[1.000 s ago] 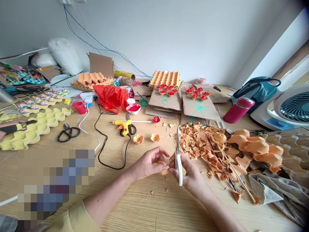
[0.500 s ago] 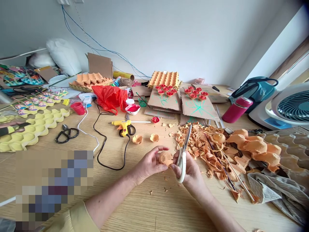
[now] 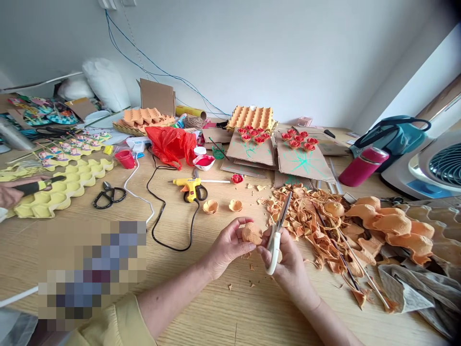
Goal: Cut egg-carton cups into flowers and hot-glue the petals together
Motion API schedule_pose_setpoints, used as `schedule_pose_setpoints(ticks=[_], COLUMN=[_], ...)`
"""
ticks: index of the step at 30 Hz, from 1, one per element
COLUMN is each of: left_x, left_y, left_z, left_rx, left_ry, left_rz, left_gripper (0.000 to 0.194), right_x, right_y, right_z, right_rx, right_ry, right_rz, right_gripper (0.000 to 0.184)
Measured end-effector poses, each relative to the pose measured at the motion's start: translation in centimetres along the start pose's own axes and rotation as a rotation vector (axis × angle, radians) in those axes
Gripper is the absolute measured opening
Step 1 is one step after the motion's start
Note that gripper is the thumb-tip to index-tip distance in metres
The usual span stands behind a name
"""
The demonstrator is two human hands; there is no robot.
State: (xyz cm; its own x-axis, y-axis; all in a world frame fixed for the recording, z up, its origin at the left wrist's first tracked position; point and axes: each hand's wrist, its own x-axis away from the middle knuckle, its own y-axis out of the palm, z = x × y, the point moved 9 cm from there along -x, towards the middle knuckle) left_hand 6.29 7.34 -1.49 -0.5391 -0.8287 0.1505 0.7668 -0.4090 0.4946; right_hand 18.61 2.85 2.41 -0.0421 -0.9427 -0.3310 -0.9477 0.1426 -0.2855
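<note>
Between the thumb and fingers of my left hand [image 3: 230, 244] sits a small orange egg-carton cup [image 3: 252, 233], its rounded side toward me. My right hand [image 3: 288, 257] is closed round white-handled scissors [image 3: 275, 247], whose blades point up and away from the cup. The right fingertips come up to the cup's right edge; whether they pinch it I cannot tell. Beyond my hands stand trimmed orange cups [image 3: 210, 206] that look nested, and a single petal-edged cup [image 3: 235, 205]. Small orange scraps lie on the table under my hands.
A pile of orange carton scraps [image 3: 298, 211] and uncut carton pieces [image 3: 389, 218] lie to the right. Ahead are a yellow glue gun [image 3: 189, 186] with a black cord, a red flower [image 3: 236, 179] and cardboard with red flowers [image 3: 302, 161]. Another person's hand [image 3: 10, 192] works at left.
The view has turned slightly left, so things sit further right. My hands keep the same hold on cup and scissors. At far left the other person's hand and tool reach further in.
</note>
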Motion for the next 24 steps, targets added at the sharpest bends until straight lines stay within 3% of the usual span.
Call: schedule_pose_setpoints(ticks=[5,10,24], left_x=[-0.2,-0.5,-0.2], left_y=[-1.4,-2.6,-2.3], left_z=[1.8,2.6,3.5], left_rx=[0.042,0.1,0.135], left_ry=[0.094,0.138,0.239], left_rz=[0.108,0.169,0.166], left_gripper=[0.065,0.061,0.056], right_x=[-0.1,0.0,1.0], right_y=[-0.2,0.6,2.8], right_z=[0.4,1.0,1.2], right_rx=[0.044,0.195,0.209], right_ry=[0.037,0.06,0.051], right_rz=[-0.056,-0.177,-0.39], right_gripper=[0.016,0.031,0.029])
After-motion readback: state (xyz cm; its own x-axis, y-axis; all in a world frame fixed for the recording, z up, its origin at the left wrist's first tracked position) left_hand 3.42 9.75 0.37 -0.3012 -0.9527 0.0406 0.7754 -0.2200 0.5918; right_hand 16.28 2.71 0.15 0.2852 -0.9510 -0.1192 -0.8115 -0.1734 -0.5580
